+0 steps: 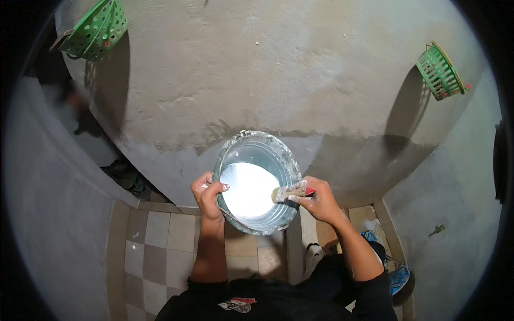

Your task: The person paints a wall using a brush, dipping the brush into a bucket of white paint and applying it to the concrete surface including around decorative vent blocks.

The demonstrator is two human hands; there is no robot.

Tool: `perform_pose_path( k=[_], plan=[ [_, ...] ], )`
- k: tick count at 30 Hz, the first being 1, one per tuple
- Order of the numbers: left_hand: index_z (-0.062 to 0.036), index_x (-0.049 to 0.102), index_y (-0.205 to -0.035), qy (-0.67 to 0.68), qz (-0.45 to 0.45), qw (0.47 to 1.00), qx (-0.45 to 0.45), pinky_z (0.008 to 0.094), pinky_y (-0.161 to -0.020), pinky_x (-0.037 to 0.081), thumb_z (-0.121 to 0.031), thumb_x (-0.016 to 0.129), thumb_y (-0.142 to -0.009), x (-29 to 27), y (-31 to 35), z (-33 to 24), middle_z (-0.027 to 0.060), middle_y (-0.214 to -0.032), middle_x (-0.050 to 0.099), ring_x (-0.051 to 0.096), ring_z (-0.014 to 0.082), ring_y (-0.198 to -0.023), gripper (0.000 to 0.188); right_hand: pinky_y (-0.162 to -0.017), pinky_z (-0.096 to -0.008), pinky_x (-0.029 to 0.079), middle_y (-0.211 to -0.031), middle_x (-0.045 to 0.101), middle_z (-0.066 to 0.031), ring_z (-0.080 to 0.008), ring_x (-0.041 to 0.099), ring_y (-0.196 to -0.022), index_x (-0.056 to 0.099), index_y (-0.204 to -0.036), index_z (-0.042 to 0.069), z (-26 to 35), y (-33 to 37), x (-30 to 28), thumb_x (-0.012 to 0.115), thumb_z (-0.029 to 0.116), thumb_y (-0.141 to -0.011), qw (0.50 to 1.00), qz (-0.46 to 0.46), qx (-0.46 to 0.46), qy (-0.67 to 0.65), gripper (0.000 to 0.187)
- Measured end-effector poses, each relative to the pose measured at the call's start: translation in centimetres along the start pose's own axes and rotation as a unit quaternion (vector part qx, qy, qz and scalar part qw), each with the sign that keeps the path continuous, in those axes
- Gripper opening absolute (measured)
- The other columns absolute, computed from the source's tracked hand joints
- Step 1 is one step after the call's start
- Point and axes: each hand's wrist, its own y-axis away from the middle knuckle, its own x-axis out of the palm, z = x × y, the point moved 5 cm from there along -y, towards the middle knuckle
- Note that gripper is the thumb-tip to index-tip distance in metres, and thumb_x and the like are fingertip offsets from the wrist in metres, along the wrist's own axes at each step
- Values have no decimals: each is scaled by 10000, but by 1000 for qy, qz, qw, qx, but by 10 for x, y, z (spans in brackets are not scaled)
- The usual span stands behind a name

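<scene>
A round bucket (257,140) with a paint-stained rim is held up in front of me, white paint (249,187) glaring in its bottom. My left hand (208,195) is closed on the bucket's left rim, the thumb over the edge. On the other side my right hand (318,199) grips a paintbrush (292,193) by its wooden, red-ended handle. The bristles point left over the bucket's opening, near the paint; whether they touch it I cannot tell. White smears mark the fingers of my right hand.
Ahead stands a rough grey plaster wall (278,75), darker and damp-looking along its lower part. Green perforated baskets hang at the upper left (99,32) and upper right (440,72). A doorway gap lies at the left. Checkered tiles (155,251) cover the floor; blue patterned items (399,279) lie at the lower right.
</scene>
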Motion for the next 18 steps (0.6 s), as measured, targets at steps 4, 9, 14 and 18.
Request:
perform_pose_path(
  k=[4, 9, 14, 18],
  plan=[
    [-70, 467, -591, 10, 4, 1000, 7, 250, -544, 313, 45, 582, -651, -1, 0, -5, -18, -604, 504, 405, 72, -554, 174, -763, -343, 533, -897, 708, -144, -258, 684, -809, 747, -1000, -6, 12, 4, -7, 808, 72, -808, 1000, -14, 13, 8, 216],
    [-72, 472, -590, 25, 21, 999, -9, 242, -547, 337, 34, 577, -659, -3, 2, -7, 3, -620, 549, 438, 80, -558, 164, -792, -299, 533, -921, 744, -101, -146, 684, -836, 740, -963, -27, 8, 16, -12, 781, 75, -855, 982, -118, 79, -123, 154],
    [-71, 489, -611, 67, 19, 997, -31, 235, -567, 398, 22, 572, -672, -1, 5, -5, 36, -655, 612, 497, 103, -563, 139, -831, -289, 526, -945, 739, -49, -109, 659, -885, 724, -998, -19, 9, 21, -9, 761, 58, -883, 949, -215, 105, -204, 142],
    [-78, 482, -613, 115, 20, 992, -38, 248, -568, 425, 24, 564, -679, 3, 7, -11, 43, -655, 605, 507, 119, -559, 146, -820, -285, 526, -930, 747, -73, -121, 677, -881, 728, -1012, -17, 28, 14, -21, 779, 78, -873, 970, -202, 33, -129, 176]
  ],
)
